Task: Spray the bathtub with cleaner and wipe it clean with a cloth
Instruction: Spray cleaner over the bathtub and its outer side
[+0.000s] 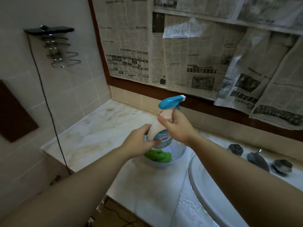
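A white spray bottle of household cleaner (161, 133) with a blue trigger head is upright above a pale blue perforated basket (177, 153). My right hand (177, 126) grips the bottle's neck just under the trigger. My left hand (141, 141) holds the bottle's body at the label. A green cloth (157, 155) lies in the basket beneath the bottle. The white bathtub rim (205, 182) curves along the lower right.
A marble ledge (91, 136) runs around the tub. Dark tap handles and a spout (257, 158) sit on the right ledge. Newspaper sheets (188, 54) cover the window behind. A wire rack (60, 51) and a black cable (49, 108) hang on the tiled left wall.
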